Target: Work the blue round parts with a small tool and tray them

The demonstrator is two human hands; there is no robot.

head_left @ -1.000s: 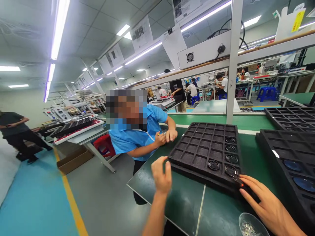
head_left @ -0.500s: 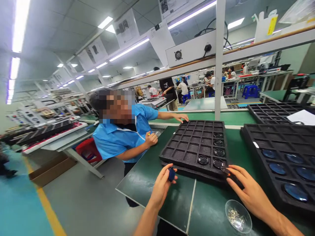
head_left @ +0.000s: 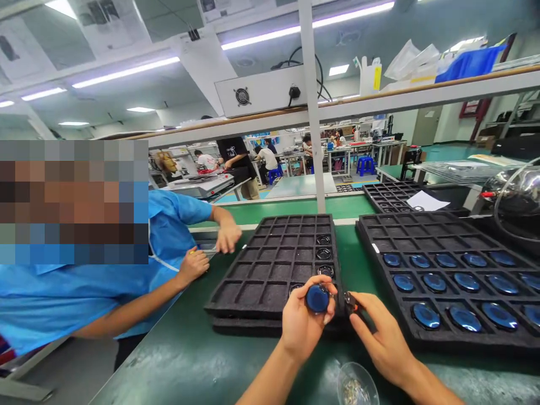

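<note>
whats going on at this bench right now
A person at a green workbench holds a round blue lens in the left hand, over the near edge of a black foam tray. The right hand pinches a small dark part beside it. A co-worker in a blue shirt leans in alongside.

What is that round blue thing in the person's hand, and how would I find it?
Start at the green workbench and find the black foam tray nearest the coworker in the blue shirt. At its near edge the left hand pinches a round blue lens between its fingertips. Unlike the blue lenses lying in the right-hand tray's pockets, this one is lifted and faces the camera.
</note>
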